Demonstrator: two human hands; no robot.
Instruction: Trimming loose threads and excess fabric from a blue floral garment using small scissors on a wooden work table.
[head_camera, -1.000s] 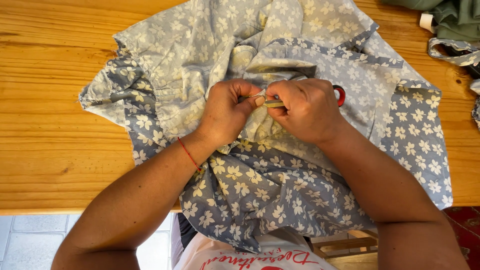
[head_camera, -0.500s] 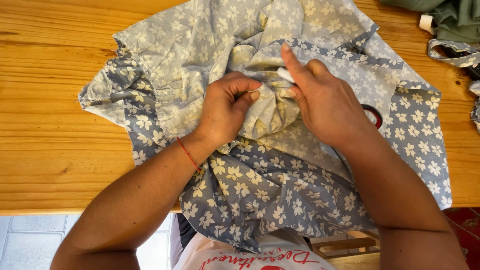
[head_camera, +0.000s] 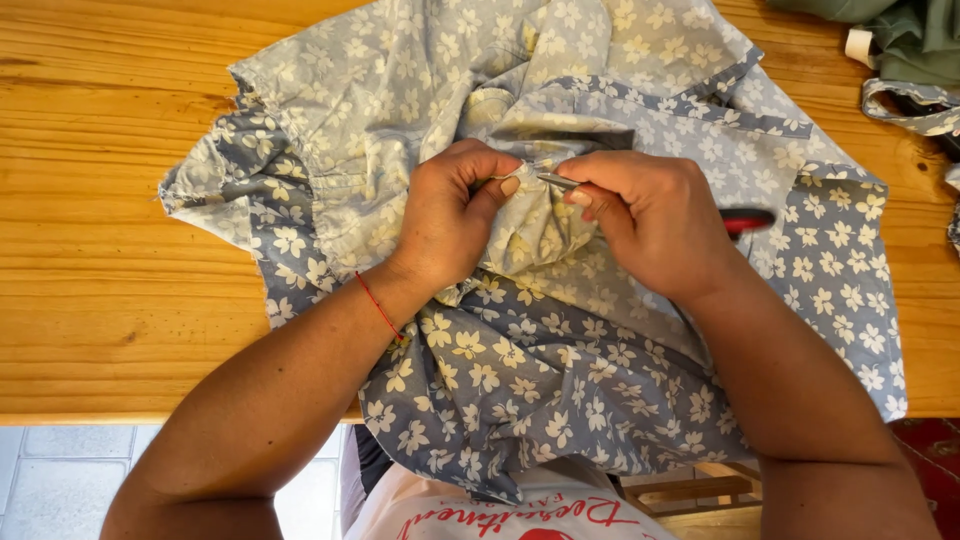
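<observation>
A blue-grey garment with a white flower print (head_camera: 520, 380) lies bunched on a wooden table (head_camera: 110, 260) and hangs over its near edge. My left hand (head_camera: 450, 215) pinches a gathered fold of the cloth near its middle; a thin red string circles that wrist. My right hand (head_camera: 655, 220) grips small scissors (head_camera: 745, 220) with red handles. Their metal tip pokes out by the thumb and meets the fold held by the left hand. Most of the scissors are hidden inside the fist.
Green cloth (head_camera: 900, 40) and a strip of the same flowered fabric (head_camera: 915, 100) lie at the table's far right corner. A pale tiled floor (head_camera: 60, 470) shows below the table edge at left.
My right hand lifted off the fold with fingers stretched out, then came back down; now it points the scissors' tip at the fabric pinched by my left hand.
</observation>
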